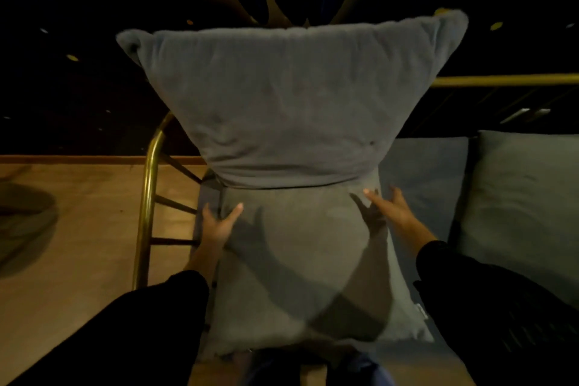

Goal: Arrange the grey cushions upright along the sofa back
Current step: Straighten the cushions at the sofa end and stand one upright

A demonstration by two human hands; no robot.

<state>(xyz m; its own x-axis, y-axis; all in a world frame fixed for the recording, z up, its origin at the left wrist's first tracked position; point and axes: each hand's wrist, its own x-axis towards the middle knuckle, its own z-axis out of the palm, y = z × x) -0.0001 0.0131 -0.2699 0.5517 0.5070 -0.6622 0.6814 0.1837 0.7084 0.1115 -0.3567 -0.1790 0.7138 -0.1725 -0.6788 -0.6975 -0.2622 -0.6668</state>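
A large grey cushion [288, 103] stands upright against the sofa back at the left end. In front of it a second grey cushion [297, 266] lies flat on the seat. My left hand [219, 222] grips this flat cushion's far left edge, thumb on top. My right hand [385, 210] rests on its far right corner with fingers spread. Both arms wear dark sleeves. Another grey cushion [517, 204] leans upright at the right.
The sofa has a brass tube frame [150, 185] curving round its left end and a brass rail [501, 80] along the back. A wooden floor [78, 229] lies to the left. A dark patterned wall rises behind the sofa.
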